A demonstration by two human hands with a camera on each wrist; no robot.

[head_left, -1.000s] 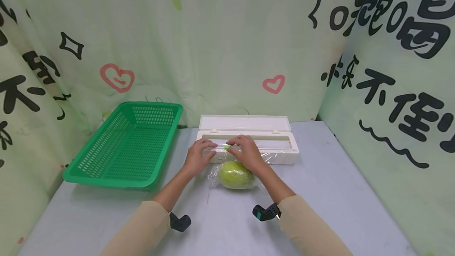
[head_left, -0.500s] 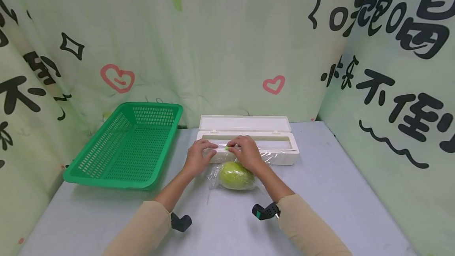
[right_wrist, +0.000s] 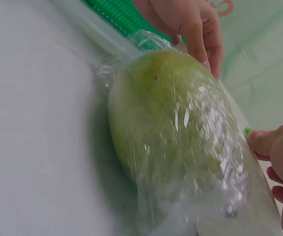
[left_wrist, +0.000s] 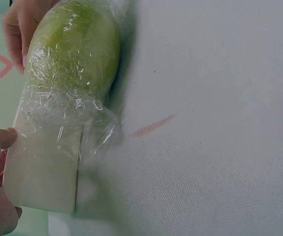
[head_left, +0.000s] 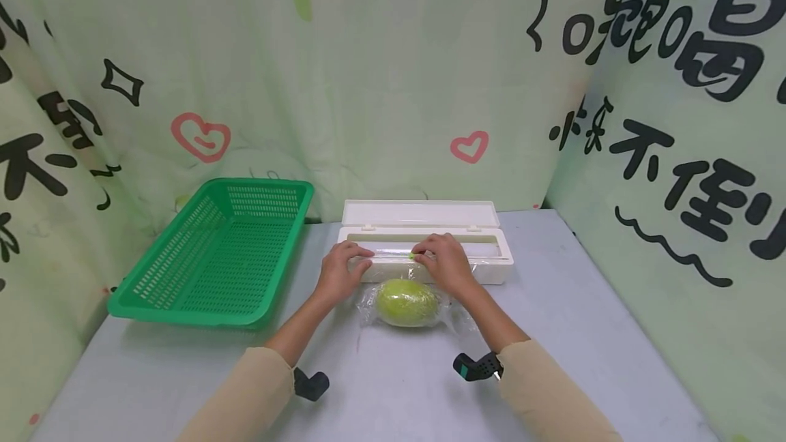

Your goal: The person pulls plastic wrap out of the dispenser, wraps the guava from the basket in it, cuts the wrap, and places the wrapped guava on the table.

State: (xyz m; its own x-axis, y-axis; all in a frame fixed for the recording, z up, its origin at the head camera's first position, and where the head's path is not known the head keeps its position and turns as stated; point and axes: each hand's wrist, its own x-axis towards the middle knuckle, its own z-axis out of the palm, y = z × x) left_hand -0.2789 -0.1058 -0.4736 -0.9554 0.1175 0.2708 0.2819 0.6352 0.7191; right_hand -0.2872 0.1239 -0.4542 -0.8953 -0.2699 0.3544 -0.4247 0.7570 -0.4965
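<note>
A green mango [head_left: 407, 303] lies wrapped in clear cling film [right_wrist: 183, 216] in front of a white cling film dispenser box [head_left: 491, 271], whose lid [head_left: 420, 213] stands up. My right hand [head_left: 447, 263] pinches the small green slide cutter [right_wrist: 248, 132] on the box's front edge, right of the middle. At the left part of that edge, my left hand [head_left: 341, 270] grips the front wall between thumb and fingers. In the left wrist view the left thumb [left_wrist: 6, 137] lies against the wall's outer face. Film hangs over the wall between box and mango.
A green perforated plastic basket [head_left: 209, 258] stands left of the box on the white tabletop [head_left: 381, 387]. Behind and at both sides hangs a pale green printed curtain [head_left: 368, 74].
My right hand has slid to the right along the box's front edge with the green slide cutter. The left hand keeps its place on the box.
</note>
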